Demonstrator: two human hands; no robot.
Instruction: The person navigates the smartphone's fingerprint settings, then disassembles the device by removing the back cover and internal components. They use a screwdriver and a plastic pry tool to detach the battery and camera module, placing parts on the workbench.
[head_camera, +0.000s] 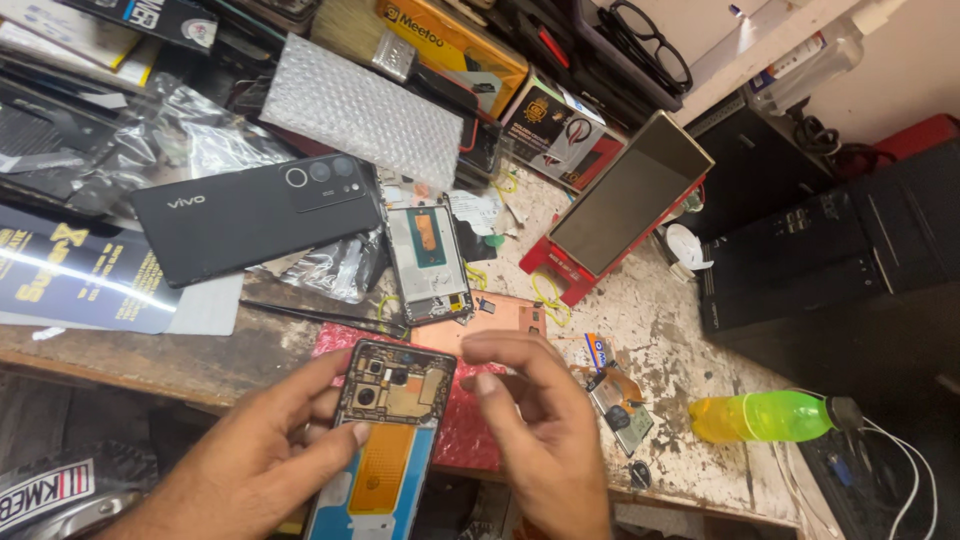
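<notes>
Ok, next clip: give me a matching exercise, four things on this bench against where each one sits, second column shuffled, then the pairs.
Things:
1. opened phone
2. black back cover
3. green bottle
4. bubble wrap

Places:
A. lying at the bench's right edge
B. far side, above the black cover
C. held in the left hand, right hand beside it
D. flat on the left, camera rings up

Pairs: 1-C, 2-D, 3-A, 4-B
</notes>
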